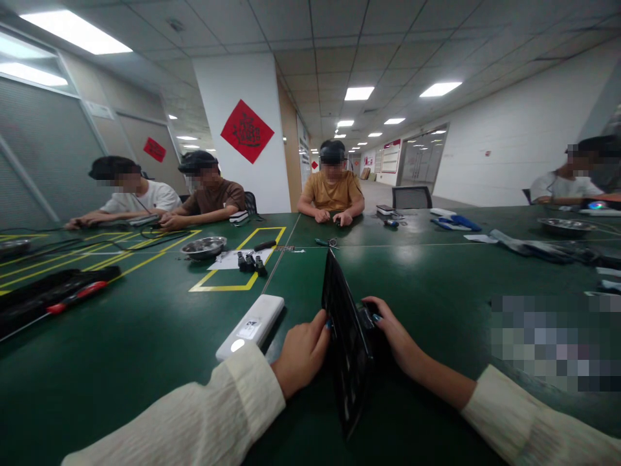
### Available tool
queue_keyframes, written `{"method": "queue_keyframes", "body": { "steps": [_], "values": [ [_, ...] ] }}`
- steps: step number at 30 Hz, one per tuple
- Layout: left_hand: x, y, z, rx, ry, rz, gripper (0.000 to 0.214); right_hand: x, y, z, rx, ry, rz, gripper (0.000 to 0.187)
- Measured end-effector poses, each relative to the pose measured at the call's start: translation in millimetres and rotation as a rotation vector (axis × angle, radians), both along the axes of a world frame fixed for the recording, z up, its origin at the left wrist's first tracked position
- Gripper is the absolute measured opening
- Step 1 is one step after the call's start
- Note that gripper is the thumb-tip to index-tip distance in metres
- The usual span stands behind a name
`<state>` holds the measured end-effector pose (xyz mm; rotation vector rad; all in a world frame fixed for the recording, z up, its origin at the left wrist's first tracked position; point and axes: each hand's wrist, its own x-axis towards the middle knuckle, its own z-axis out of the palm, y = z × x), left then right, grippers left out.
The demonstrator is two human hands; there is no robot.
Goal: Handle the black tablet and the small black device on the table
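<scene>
Two bare hands are working on a flat black panel. The panel is sitting in the middle of the green tabletop, close to the near edge. It is standing tall and thin, tilting a little. Its dark face is shining a bit and facing the left edge. A small black lump is sticking out on the other side. Whether the panel's low corner is touching the tabletop cannot be told.

The fingers of the left hand are curling in and gripping the panel at its dark face. The fingers of the right hand are pinching the lump.

Toward the right edge, a wide green stretch is giving the right hand lots of room, up to a blurry patch. The left side is looking tighter, because a white box is lying just beside the left hand. Past the panel's top corner, small pliers are lying toward the far edge. A red tool is resting near the left edge. Another person is sitting at the far edge.
</scene>
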<state>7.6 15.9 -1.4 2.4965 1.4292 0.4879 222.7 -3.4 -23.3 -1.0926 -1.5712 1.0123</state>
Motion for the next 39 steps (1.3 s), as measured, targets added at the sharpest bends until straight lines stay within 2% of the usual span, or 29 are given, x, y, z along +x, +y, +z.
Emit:
{"method": "queue_keyframes", "body": {
  "steps": [4,7,12,17,24,33,39],
  "values": [
    [0.6,2.1,1.5,-0.053,-0.092,-0.067,0.044,1.4,1.7,-2.4,0.009,-0.015,-0.005,0.041],
    [1.2,2.9,2.6,-0.087,-0.131,-0.067,0.048,1.6,3.2,-3.8,0.014,-0.005,-0.010,0.040],
    [0.5,2.4,1.7,-0.076,-0.147,-0.101,0.049,0.1,2.2,-1.2,0.018,0.002,-0.013,0.039],
    [1.6,4.0,0.4,-0.097,-0.133,-0.080,0.054,0.4,1.1,0.1,0.002,-0.009,-0.013,0.041],
    [4.1,2.6,4.1,-0.067,-0.123,-0.005,0.032,0.2,-0.3,1.3,-0.019,0.025,-0.011,0.039],
    [0.9,0.7,-1.5,-0.023,-0.037,0.000,0.036,2.5,2.8,-2.6,0.007,0.012,-0.024,0.038],
    [2.0,0.6,1.5,-0.019,-0.043,-0.034,0.034,0.8,-0.6,2.2,-0.003,-0.015,-0.020,0.040]
  ]
}}
